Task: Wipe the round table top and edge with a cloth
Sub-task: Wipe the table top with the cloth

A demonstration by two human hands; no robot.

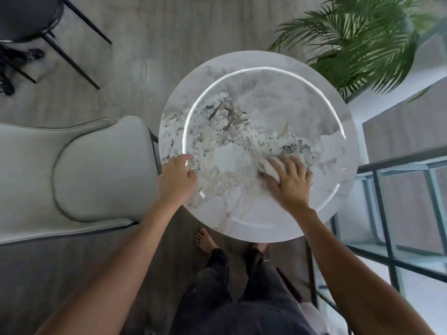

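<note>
A round marble-patterned table top [266,97] fills the middle of the head view, glossy, with a ring-shaped light reflection on it. My right hand [289,182] presses a crumpled white cloth [271,166] flat against the near right part of the top; the cloth shows between and beyond my fingers. My left hand [177,177] rests on the table's left edge with its fingers curled on the surface and nothing in it.
A pale upholstered chair [79,170] stands close against the table's left side. A green palm plant [358,44] overhangs the far right. A glass and black metal shelf [391,213] is at the right. A dark chair [29,18] stands far left. My bare feet [205,240] are under the near edge.
</note>
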